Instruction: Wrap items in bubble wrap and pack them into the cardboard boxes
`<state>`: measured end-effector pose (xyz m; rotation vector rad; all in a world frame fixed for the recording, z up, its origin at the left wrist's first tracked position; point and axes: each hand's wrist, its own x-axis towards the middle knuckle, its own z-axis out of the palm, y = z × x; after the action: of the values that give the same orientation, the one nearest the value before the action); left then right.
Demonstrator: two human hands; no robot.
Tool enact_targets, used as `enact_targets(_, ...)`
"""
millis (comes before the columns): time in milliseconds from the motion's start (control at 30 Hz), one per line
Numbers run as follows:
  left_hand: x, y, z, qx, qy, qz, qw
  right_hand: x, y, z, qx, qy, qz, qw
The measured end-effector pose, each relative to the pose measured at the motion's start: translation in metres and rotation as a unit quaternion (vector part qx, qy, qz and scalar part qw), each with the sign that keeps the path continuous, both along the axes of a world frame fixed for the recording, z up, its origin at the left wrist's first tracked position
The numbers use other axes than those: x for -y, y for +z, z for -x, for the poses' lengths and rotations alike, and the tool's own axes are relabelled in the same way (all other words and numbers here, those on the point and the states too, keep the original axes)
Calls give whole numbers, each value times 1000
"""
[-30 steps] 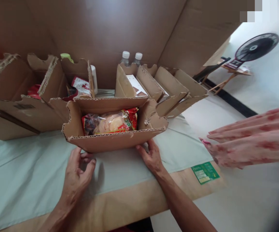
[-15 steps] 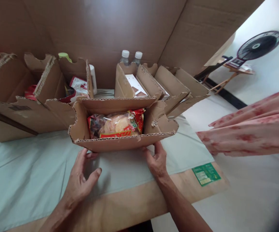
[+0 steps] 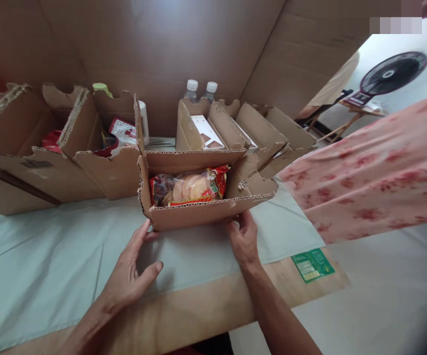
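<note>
A narrow open-topped cardboard box (image 3: 195,217) stands crosswise in front of the other boxes. Inside it lies a clear-and-red snack packet (image 3: 191,190) with pale round pieces showing. At the box's lower left corner, my left hand (image 3: 134,268) touches with its fingertips, its fingers stretched and its thumb well apart. My right hand (image 3: 243,239) is at the bottom front edge towards the right, its thumb and curled fingers on the box; some fingertips are hidden beneath it.
Behind are several cardboard bins (image 3: 113,167) with packets, a white box (image 3: 206,130) and two clear bottles (image 3: 210,91). A green card (image 3: 312,265) lies at the table's right edge. A floral cloth (image 3: 369,182) hangs at right, before a fan (image 3: 394,74).
The box has shifted right and turned slightly, its left end moving most. Both hands have moved slightly with it. The floral cloth has swung closer to the table.
</note>
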<state>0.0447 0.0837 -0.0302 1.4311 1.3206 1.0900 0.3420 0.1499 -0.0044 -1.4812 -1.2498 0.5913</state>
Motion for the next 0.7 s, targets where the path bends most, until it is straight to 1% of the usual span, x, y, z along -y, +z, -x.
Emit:
enact_targets(100,-5,5,0,28,3,17,999,-3,-1,-3,18,19,5,1000)
enact_targets(200,-11,12,0,48,13,16,999,-8,-2,-14,48,31,14,998)
enact_targets(300,-15,20,1,36,36,2,999,-9,2,-30,96,50,32,994)
enact_targets(333,-16,22,1,25,43,-4,999,-7,4,-35,110,43,38,992)
enact_targets(400,-16,24,2,2,56,-12,998,2,6,-41,127,0,48,991)
enact_targets(467,-17,23,3,-19,65,-16,998,15,2,-38,138,-53,54,988)
enact_targets(500,-18,22,3,-30,68,-18,997,22,-2,-33,147,-56,55,986)
enact_targets(533,-19,21,3,-43,67,-21,997,30,-8,-24,165,-35,48,984)
enact_targets(600,-20,19,1,-69,63,-30,995,46,-21,2,227,55,5,972)
enact_targets(667,-17,20,-2,-89,58,-42,993,65,-29,38,295,155,-64,941)
enact_targets(700,-14,22,-4,-96,56,-48,993,74,-30,56,320,195,-99,922)
